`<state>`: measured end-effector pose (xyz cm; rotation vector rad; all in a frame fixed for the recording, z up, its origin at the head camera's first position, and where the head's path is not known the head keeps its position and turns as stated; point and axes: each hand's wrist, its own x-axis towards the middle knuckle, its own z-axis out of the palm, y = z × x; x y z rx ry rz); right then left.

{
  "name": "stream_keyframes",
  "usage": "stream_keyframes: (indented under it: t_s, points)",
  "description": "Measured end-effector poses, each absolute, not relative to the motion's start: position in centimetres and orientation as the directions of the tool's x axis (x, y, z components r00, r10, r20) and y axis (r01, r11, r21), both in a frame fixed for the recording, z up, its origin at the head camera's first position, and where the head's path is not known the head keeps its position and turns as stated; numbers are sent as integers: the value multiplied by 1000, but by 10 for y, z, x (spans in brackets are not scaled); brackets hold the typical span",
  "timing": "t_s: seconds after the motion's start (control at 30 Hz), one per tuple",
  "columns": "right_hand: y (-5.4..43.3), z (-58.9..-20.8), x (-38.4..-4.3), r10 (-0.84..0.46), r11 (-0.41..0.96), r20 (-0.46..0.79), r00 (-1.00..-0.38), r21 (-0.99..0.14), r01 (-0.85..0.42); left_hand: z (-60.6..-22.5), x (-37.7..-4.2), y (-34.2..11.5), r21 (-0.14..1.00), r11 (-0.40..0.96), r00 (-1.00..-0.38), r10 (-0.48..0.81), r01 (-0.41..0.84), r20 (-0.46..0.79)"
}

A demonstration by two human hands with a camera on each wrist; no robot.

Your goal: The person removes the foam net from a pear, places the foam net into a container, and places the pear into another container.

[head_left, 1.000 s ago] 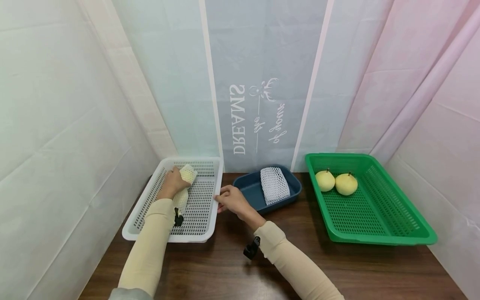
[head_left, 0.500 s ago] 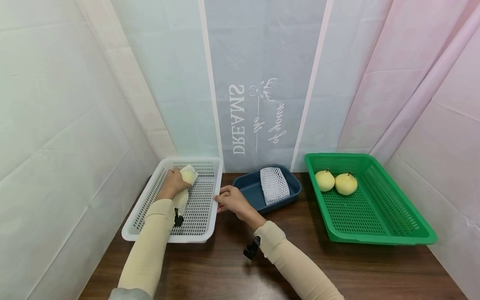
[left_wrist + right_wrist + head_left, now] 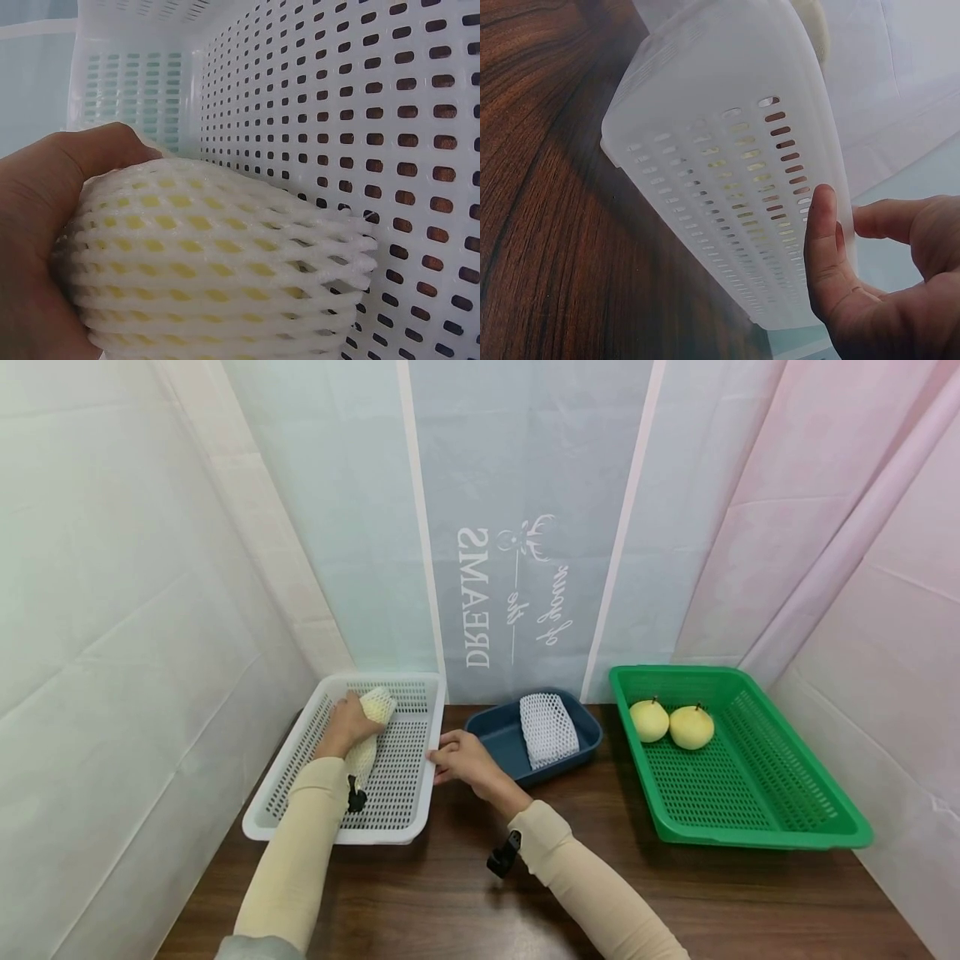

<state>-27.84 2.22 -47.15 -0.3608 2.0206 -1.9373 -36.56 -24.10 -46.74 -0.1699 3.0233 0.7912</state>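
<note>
In the white basket (image 3: 424, 777), my left hand (image 3: 347, 727) grips a yellow pear (image 3: 378, 703) wrapped in white foam netting, thumb on its near side. A second netted pear (image 3: 363, 762) lies just nearer the wrist. The left wrist view is filled by a netted pear (image 3: 210, 262) whose loose net end points right; the hand (image 3: 37, 217) shows behind it, most fingers hidden. My right hand (image 3: 467, 760) pinches the basket's right rim. In the right wrist view, a finger lies along the outside wall and another digit of the hand (image 3: 885, 300) meets the rim.
A blue tray (image 3: 498, 745) holding white foam nets (image 3: 549, 731) stands at the back middle, close behind the right hand. To the right, a green basket (image 3: 765, 839) holds two bare pears (image 3: 692, 727) on a dark wooden table (image 3: 420, 902). Cloth walls (image 3: 525, 460) enclose the table.
</note>
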Motion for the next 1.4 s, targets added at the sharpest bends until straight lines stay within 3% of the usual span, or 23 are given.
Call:
stream_keyframes:
  t_s: [1.4]
  points:
    - [23, -474, -281, -400, 29, -68, -914, -998, 61, -447, -370, -211, 605, 795, -991, -37, 47, 126]
